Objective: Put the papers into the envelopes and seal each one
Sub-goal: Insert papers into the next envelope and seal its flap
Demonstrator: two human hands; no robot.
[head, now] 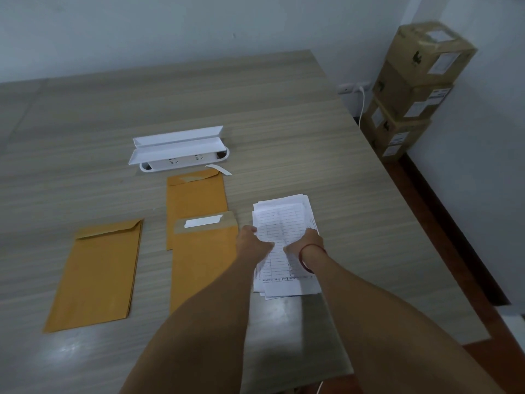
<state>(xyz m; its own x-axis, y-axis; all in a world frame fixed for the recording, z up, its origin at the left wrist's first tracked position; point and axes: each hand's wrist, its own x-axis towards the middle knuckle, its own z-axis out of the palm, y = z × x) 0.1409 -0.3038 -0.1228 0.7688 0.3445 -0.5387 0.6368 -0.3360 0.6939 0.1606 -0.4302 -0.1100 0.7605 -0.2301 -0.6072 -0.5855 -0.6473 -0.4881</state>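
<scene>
Grey wood-grain table fills the view, set against a pale wall. Clock directions run from the stack of papers, which lies right of centre.

Both hands are on that stack. The left hand grips its left edge and the right hand, with a red cord bracelet at the wrist, grips its right edge. Each thumb lies on the printed top sheet, but the fingers are mostly hidden, so how many sheets they hold cannot be told.

This looks like the pick-up step: a sheet or bundle is being taken off the stack for filling. At nine o'clock, just beside the stack, lies the open-flap envelope, its white adhesive strip still covered. The next move likely calls for separating the sheets cleanly, folding or squaring them, then freeing one hand to hold that mouth open.

The open-flap envelope overlaps a second envelope at ten o'clock. A third envelope, flap folded down, lies farther out toward eight. A white socket box and a loose peeled strip lie at eleven o'clock. Stacked cardboard boxes stand off the table at one o'clock. Nothing blocks the short path to the open envelope.
</scene>
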